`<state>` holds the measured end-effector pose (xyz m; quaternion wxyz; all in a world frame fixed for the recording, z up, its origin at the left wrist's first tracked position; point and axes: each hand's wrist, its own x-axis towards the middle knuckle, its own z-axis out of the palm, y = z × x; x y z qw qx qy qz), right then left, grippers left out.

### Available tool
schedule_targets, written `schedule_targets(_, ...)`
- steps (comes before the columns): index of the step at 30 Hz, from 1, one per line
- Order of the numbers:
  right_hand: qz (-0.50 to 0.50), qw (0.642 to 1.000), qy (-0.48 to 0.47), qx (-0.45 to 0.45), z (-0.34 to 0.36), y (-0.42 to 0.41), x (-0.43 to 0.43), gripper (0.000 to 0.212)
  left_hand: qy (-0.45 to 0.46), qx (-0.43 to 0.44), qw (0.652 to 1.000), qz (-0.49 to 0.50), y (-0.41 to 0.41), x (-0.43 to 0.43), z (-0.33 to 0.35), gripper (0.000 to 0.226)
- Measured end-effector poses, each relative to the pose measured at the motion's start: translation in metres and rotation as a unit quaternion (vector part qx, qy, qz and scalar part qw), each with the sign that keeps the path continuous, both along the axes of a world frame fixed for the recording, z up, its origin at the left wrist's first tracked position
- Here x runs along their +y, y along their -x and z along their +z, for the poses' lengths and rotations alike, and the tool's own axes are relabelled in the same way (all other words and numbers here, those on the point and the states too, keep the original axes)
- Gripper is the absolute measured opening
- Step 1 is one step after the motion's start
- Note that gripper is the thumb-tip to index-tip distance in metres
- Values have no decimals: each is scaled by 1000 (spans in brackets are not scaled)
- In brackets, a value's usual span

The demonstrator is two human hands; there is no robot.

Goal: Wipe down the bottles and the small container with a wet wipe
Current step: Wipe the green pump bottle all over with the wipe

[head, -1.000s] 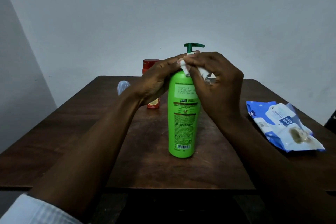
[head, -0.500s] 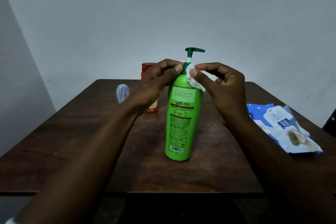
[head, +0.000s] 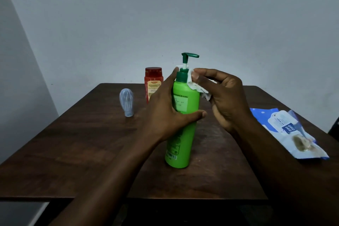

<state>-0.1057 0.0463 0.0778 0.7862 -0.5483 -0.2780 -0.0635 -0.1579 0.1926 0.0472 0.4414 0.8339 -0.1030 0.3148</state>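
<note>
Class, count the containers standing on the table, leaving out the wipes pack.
3: green pump bottle at centre, red bottle behind the left hand, small translucent container far left.

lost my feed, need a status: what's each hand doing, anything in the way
Left hand grips green pump bottle, upright. Right hand pinches wet wipe at the pump collar. Nothing blocking; red bottle and small container stand behind, apart.
</note>
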Motion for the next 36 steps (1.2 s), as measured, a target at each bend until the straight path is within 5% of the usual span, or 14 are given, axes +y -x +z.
schedule_targets(5,85,995,-2,54,11,-8,6,25,-19,10,998,-58,5,4,7,101)
schedule_targets(9,81,994,72,15,18,-9,4,26,-11,16,997,-78,9,7,9,84)
schedule_targets(14,-104,977,148,-111,4,23,2,27,-2,12,997,-77,6,4,6,84)
schedule_targets(18,-334,898,159,-239,-7,44,8,25,30,8,996,-85,5,0,4,100)
schedule_targets(21,-381,856,156,-314,-4,43,10,18,41,1,996,-83,6,-1,4,89)
schedule_targets(27,-387,834,219,-326,6,33,21,15,36,-11,998,-53,-1,-6,0,71)
schedule_targets(31,-350,879,143,-290,0,31,10,13,55,-24,995,-77,-1,-5,-1,74)
schedule_targets(36,-145,988,7,-55,-1,23,3,10,36,-1,994,-104,0,2,-1,87)
